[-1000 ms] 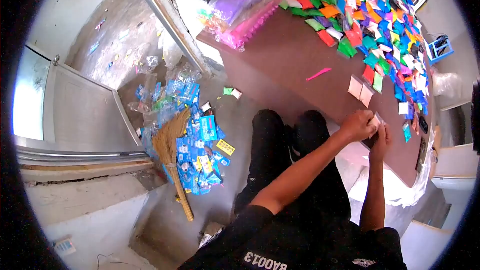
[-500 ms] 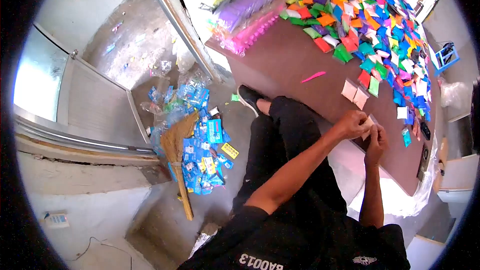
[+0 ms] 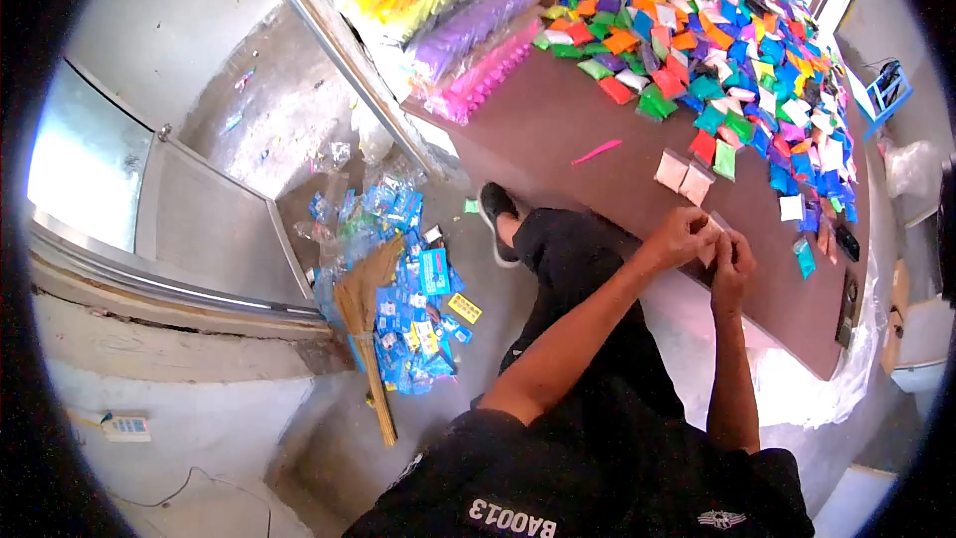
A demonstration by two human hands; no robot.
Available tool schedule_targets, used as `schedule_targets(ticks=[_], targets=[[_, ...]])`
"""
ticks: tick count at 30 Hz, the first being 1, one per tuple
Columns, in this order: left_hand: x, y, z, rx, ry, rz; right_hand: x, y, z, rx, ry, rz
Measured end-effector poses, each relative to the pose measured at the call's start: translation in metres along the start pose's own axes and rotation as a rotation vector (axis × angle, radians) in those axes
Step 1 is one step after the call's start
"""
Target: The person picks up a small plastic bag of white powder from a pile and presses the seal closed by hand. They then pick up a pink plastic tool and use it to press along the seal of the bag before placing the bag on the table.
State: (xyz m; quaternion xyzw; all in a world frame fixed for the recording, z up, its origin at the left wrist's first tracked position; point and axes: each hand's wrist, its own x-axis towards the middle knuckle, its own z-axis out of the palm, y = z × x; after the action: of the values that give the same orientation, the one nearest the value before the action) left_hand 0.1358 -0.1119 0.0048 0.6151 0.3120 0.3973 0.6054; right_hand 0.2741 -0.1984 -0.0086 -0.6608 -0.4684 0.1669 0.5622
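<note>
Over the near edge of the brown table (image 3: 637, 179), my left hand (image 3: 685, 237) is closed in a pinch on a small pale packet (image 3: 710, 241). My right hand (image 3: 732, 264) pinches the packet's other side, close beside the left. Just beyond my hands two joined pale pink packets (image 3: 684, 176) lie flat on the table. A green packet (image 3: 725, 161) and a red packet (image 3: 702, 146) lie next to them. Further left there is a thin pink strip (image 3: 597, 151).
Many coloured packets (image 3: 687, 40) cover the table's far part. Bagged rows of purple (image 3: 473, 30) and other colours lie at its left end. On the floor are a broom (image 3: 366, 324), blue wrappers (image 3: 433, 272) and clear plastic. A blue stand (image 3: 884, 100) is at the right.
The view has shifted, so the table and packets appear slightly further left. Both hands still hold the pale packet, with their fingers slightly repositioned on it.
</note>
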Motion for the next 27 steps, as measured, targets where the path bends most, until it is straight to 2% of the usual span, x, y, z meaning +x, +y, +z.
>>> schedule_targets(ticks=[2,5,9,11,15,18,21,23,24,25,27], targets=[[0.001,-0.006,-0.005,-0.001,-0.032,0.047,0.000,0.004,-0.001,0.032,-0.040,0.059],[-0.001,-0.001,-0.010,0.115,-0.063,-0.031,-0.002,-0.022,0.000,0.070,-0.083,0.123],[-0.002,-0.006,-0.009,0.079,-0.105,-0.078,-0.002,-0.005,0.000,0.115,-0.042,0.137],[-0.006,-0.007,-0.007,-0.001,-0.054,-0.028,-0.003,-0.006,0.001,0.205,-0.049,0.107],[-0.003,0.004,-0.011,-0.047,-0.099,-0.050,-0.002,-0.012,-0.003,0.005,-0.025,0.073],[-0.004,0.014,-0.018,0.107,-0.192,-0.089,-0.002,-0.021,-0.001,0.057,-0.018,0.135],[-0.005,0.015,-0.017,0.057,-0.166,-0.109,-0.002,-0.024,-0.001,0.089,-0.033,0.147],[-0.005,0.023,-0.019,0.186,-0.151,-0.140,-0.001,-0.016,-0.004,0.182,-0.092,0.186],[-0.005,0.020,-0.017,0.167,-0.191,-0.136,-0.001,-0.021,-0.004,0.251,-0.101,0.175],[-0.007,0.014,-0.017,0.085,-0.151,-0.126,-0.001,-0.026,-0.001,0.322,-0.113,0.161],[-0.011,0.009,-0.014,-0.002,-0.128,-0.126,-0.005,-0.023,-0.002,0.293,-0.082,0.180]])
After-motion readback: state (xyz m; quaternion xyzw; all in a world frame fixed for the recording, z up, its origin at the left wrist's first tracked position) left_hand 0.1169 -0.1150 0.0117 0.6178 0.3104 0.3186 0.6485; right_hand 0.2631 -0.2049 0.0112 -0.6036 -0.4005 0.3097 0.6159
